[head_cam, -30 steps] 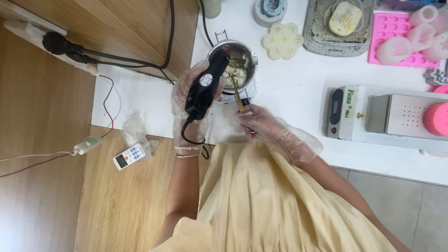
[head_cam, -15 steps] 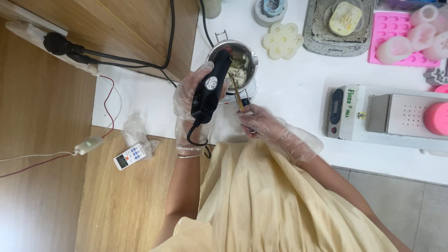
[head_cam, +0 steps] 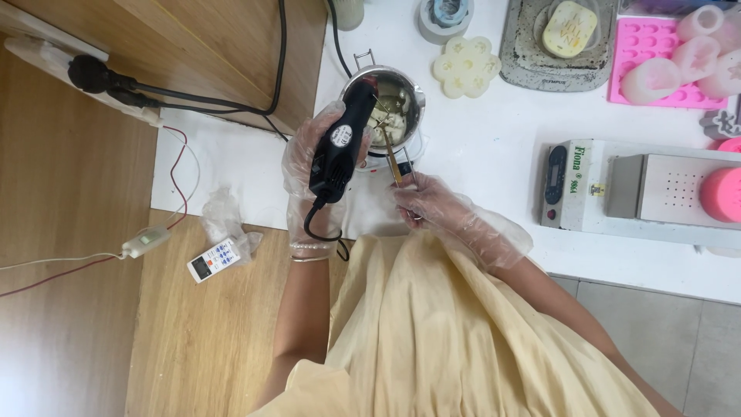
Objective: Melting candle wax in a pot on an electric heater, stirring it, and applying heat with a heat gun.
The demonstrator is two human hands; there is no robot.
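Here, along the top of the frame, we note a white table (head_cam: 494, 147) crowded with craft things: a pale flower-shaped cast (head_cam: 465, 68), a grey tray (head_cam: 515, 62) with a yellow bar (head_cam: 570, 25) in it, a pink mould (head_cam: 647, 48) with round pale pieces on it at the upper right, and a white box machine (head_cam: 633, 193) at the right edge with a pink round piece (head_cam: 724, 196) on it. A remote control (head_cam: 214, 259) in a clear wrap lies on the wood at lower left; black cables (head_cam: 201, 96) run from a plug in the upper left.

The steel pot (head_cam: 386, 104) sits at upper centre, pale lumps inside. Its left rim is partly hidden by the heat gun (head_cam: 342, 147).

Our left hand (head_cam: 309, 174), in a clear glove, is wrapped tight around the black heat gun, nozzle tilted into the pot. Our right hand (head_cam: 428, 202), also gloved, pinches the near end of gold tweezers (head_cam: 392, 154) with fingers drawn close together; the tips reach over the pot's near rim, into the lumps.
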